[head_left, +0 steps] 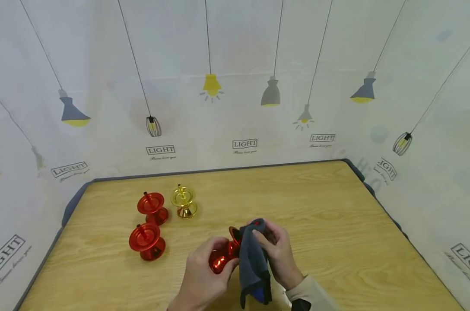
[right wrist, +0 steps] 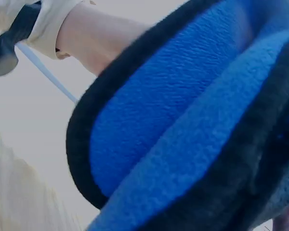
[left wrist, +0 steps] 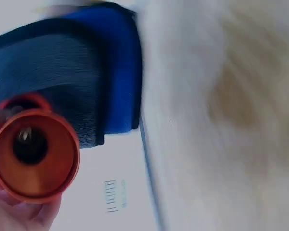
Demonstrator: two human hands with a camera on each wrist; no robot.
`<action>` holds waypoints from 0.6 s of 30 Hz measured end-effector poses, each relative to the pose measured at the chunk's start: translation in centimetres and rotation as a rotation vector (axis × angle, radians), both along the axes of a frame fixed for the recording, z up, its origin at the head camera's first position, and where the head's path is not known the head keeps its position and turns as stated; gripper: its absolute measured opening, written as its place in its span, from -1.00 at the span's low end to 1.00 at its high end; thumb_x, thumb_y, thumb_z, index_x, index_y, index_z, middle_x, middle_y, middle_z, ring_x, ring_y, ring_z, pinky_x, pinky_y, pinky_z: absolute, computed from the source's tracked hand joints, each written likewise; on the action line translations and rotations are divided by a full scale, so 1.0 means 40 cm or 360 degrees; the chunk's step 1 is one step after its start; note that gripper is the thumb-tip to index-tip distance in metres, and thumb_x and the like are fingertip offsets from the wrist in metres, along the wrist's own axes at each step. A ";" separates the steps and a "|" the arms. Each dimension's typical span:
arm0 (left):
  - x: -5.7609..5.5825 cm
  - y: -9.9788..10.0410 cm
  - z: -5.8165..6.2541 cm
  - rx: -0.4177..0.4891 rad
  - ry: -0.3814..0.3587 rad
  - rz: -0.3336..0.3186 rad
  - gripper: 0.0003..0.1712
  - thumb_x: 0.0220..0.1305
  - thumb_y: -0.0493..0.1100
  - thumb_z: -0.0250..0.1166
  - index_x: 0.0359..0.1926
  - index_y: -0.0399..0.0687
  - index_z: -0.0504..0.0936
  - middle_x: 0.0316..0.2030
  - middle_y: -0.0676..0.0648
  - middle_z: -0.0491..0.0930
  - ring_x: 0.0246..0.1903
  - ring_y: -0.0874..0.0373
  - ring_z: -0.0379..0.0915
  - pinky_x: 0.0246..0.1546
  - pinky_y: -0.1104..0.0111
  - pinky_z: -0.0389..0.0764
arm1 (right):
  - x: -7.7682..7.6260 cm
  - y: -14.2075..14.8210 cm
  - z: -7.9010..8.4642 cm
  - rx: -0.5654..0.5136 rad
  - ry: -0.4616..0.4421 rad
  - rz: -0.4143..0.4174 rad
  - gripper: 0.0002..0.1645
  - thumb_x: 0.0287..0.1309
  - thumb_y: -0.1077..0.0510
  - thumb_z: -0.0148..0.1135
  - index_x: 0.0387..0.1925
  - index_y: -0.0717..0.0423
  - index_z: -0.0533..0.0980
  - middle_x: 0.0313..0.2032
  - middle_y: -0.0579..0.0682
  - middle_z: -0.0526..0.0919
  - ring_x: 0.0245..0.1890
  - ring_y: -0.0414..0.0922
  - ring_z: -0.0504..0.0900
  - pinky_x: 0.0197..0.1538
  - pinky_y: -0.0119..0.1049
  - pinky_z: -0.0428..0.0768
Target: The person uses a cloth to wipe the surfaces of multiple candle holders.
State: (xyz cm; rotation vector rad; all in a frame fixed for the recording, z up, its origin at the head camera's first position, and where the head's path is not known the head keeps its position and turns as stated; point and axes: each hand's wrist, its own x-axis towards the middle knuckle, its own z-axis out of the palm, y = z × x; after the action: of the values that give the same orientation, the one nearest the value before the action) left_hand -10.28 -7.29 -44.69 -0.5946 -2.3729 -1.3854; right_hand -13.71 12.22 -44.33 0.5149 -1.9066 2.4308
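Note:
My left hand [head_left: 201, 270] grips a shiny red candle holder [head_left: 219, 261], tilted on its side near the table's front. In the left wrist view the hollow underside of the candle holder [left wrist: 55, 168] faces the camera. A grey-blue cloth [head_left: 251, 263] with a dark border is pinched in my right hand [head_left: 281, 252] and wraps the candle holder's far end, hiding part of it. The bright blue side of the cloth [right wrist: 159, 130] fills much of the right wrist view.
Two more red candle holders, one behind [head_left: 151, 204] and one in front [head_left: 144, 237], stand upright on the left of the wooden table [head_left: 336, 216]. Beside them is a gold candle holder [head_left: 183, 198]. A lamp-printed white curtain [head_left: 242, 43] surrounds the table's back and sides.

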 end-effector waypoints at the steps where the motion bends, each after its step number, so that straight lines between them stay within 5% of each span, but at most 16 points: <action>1: 0.001 0.007 -0.003 -0.0127 0.0189 0.0124 -0.50 -0.06 -0.20 0.64 -0.07 -0.13 0.64 -0.23 0.00 0.71 -0.24 0.23 0.66 -0.22 0.36 0.71 | 0.001 -0.003 0.000 -0.0001 -0.0012 -0.0035 -0.75 0.41 0.31 0.12 0.02 0.40 0.53 -0.09 -0.09 0.73 -0.10 -0.21 0.70 -0.06 -0.37 0.68; 3: 0.002 0.016 -0.006 -0.0284 0.0423 0.0272 -0.45 -0.15 -0.21 0.67 -0.09 -0.17 0.64 -0.24 -0.04 0.71 -0.25 0.17 0.66 -0.24 0.32 0.71 | 0.002 -0.005 0.000 -0.0006 -0.0016 -0.0072 -0.76 0.41 0.31 0.14 0.02 0.37 0.53 -0.09 -0.10 0.73 -0.09 -0.21 0.70 -0.05 -0.36 0.67; 5: 0.003 0.016 -0.001 -0.0276 0.0372 0.0235 -0.48 -0.10 -0.21 0.65 -0.09 -0.18 0.64 -0.25 -0.04 0.71 -0.28 0.18 0.66 -0.27 0.34 0.70 | 0.003 -0.004 0.002 -0.0002 -0.0015 -0.0061 -0.76 0.40 0.31 0.14 0.02 0.36 0.53 -0.09 -0.10 0.72 -0.10 -0.21 0.69 -0.05 -0.36 0.67; 8: -0.002 0.003 0.017 -0.0015 -0.0109 -0.0083 -0.62 0.15 -0.15 0.52 -0.04 -0.18 0.66 -0.24 -0.04 0.73 -0.28 0.27 0.65 -0.26 0.41 0.68 | 0.000 0.007 0.006 -0.0011 0.0016 0.0037 -0.72 0.42 0.31 0.09 0.03 0.45 0.50 -0.07 -0.07 0.71 -0.07 -0.20 0.69 -0.03 -0.37 0.67; 11: -0.015 -0.018 0.035 0.0477 -0.0798 -0.0547 -0.66 0.42 -0.12 0.29 0.05 -0.30 0.64 -0.23 0.01 0.75 -0.26 0.32 0.67 -0.19 0.46 0.67 | -0.005 0.022 0.010 -0.0020 0.0070 0.0183 -0.71 0.44 0.31 0.03 0.04 0.48 0.47 -0.06 -0.05 0.70 -0.04 -0.19 0.68 0.00 -0.36 0.66; 14: -0.029 -0.037 0.037 0.0857 -0.1300 -0.0965 -0.67 0.53 -0.12 0.09 0.05 -0.24 0.66 -0.24 0.07 0.76 -0.21 0.30 0.69 -0.08 0.44 0.65 | -0.006 0.031 0.013 -0.0038 0.0124 0.0305 -0.71 0.44 0.31 0.00 0.02 0.47 0.48 -0.05 -0.05 0.69 -0.01 -0.19 0.67 0.04 -0.36 0.65; 16: -0.031 -0.041 0.035 0.0985 -0.1451 -0.1102 -0.65 0.57 -0.11 -0.01 0.05 -0.16 0.65 -0.24 0.11 0.76 -0.20 0.29 0.70 -0.05 0.41 0.66 | -0.006 0.032 0.014 -0.0046 0.0151 0.0337 -0.70 0.44 0.31 -0.02 0.02 0.48 0.47 -0.05 -0.04 0.69 -0.01 -0.19 0.67 0.06 -0.36 0.64; 18: -0.028 -0.037 0.032 0.0923 -0.1322 -0.1041 -0.66 0.59 -0.11 -0.01 0.04 -0.12 0.65 -0.22 0.11 0.75 -0.18 0.32 0.67 -0.05 0.44 0.64 | -0.004 0.032 0.014 -0.0049 0.0153 0.0321 -0.70 0.44 0.31 -0.01 0.03 0.49 0.46 -0.04 -0.04 0.69 -0.02 -0.19 0.67 0.05 -0.36 0.64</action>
State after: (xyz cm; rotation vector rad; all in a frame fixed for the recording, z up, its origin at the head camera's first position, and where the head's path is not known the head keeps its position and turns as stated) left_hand -11.41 -8.76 -43.42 -0.7476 -2.1419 -2.9411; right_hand -13.87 13.52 -43.76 0.8447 -1.8595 2.4955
